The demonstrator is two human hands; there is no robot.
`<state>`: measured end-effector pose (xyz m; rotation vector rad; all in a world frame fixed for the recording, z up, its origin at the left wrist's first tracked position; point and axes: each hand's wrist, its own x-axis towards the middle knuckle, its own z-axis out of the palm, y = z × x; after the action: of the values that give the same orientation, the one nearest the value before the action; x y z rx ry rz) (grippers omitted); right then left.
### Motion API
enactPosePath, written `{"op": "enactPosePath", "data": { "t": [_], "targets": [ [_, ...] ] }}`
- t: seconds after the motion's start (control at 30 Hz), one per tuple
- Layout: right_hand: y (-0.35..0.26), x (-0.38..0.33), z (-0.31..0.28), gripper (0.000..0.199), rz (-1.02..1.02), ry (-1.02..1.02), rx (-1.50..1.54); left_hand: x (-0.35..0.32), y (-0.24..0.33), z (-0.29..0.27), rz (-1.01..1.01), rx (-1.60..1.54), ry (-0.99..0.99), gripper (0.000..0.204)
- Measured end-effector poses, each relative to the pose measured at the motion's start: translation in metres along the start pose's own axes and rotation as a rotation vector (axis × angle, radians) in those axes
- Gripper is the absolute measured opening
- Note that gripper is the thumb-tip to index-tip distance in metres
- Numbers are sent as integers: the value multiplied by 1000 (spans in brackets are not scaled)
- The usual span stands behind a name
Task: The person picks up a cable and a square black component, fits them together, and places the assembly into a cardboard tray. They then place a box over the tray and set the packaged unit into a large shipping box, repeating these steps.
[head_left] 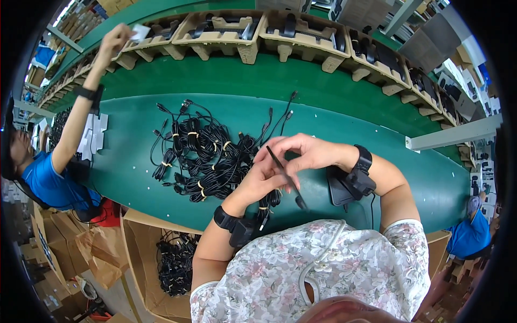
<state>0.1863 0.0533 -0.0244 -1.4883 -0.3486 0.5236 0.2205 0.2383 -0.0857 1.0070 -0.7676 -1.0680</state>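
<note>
Over the green table (344,116), seen from my head camera, both my hands meet just in front of my chest. My left hand (262,180) is curled, its fingers closed round a thin black cable (285,177) that runs slantwise between the two hands, from near my right fingertips down to a small plug end hanging just below my left hand. My right hand (307,152) lies over the left, wrist bent, thumb and forefinger pinched on the upper stretch of the same cable, the other fingers loosely folded. Each wrist carries a black band with a small black device on it.

Just beyond my hands, touching the left one, lies a heap of black cable bundles (207,156), each tied with a yellow band, with several loose plug ends trailing toward the far edge. A flat black pad (340,188) rests on the table under my right forearm.

Below the table edge on my left stands an open cardboard box (161,269) with more black cables in it. Along the far side runs a row of pulp trays (301,40) holding dark parts. On my far left a person in blue reaches a hand (116,40) up to one tray, holding a small white card.
</note>
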Motion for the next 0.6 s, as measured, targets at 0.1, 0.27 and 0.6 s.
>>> {"op": "enactPosePath", "data": {
  "t": [0.1, 0.27, 0.6],
  "targets": [
    [-8, -7, -14, 16, -181, 215, -207, 6, 3, 1, 58, -49, -90, 25],
    [-73, -13, -78, 15, -302, 1155, -291, 2, 7, 1, 28, -38, 136, 36],
    [-39, -15, -260, 32, -282, 1545, -766, 7, 2, 3, 34, 4, 129, 42]
  ]
}}
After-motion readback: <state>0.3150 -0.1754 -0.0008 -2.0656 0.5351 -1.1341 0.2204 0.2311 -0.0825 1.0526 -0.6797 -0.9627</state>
